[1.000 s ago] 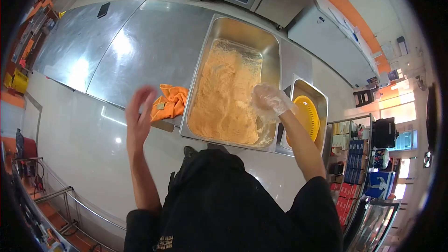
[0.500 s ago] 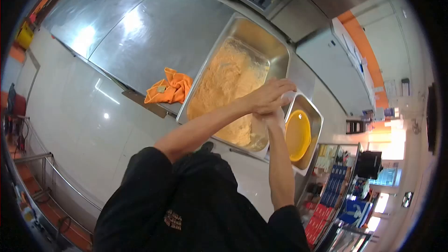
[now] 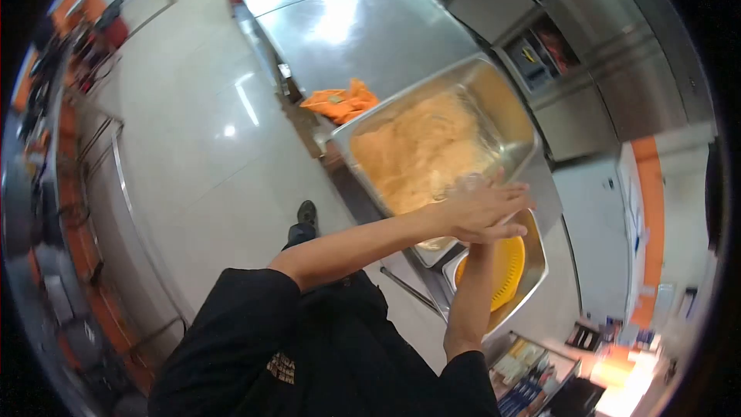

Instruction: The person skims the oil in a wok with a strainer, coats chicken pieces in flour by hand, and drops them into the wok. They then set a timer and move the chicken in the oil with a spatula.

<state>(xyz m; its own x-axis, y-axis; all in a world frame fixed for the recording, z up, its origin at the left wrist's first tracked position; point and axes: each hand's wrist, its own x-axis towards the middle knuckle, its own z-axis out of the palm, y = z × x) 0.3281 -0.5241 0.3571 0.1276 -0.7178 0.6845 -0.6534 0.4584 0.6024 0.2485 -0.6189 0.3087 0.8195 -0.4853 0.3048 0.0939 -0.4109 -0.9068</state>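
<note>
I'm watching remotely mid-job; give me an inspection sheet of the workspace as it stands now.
Surface: steel table, with bright reflections.
Job's things: large steel tray holding an orange-tinted, powdery mass; beside it, a smaller steel tray with a yellow perforated basket, partly behind the right forearm.
Clutter: crumpled orange cloth by the large tray.
Hands: left hand bare, fingers extended, lying across the right hand; the right is mostly hidden, clear plastic showing at it.
Cables: nothing seen on the table; left edge of view too blurred to judge.
Surroundings: shiny pale floor, steel cabinets, white unit at right.
</note>
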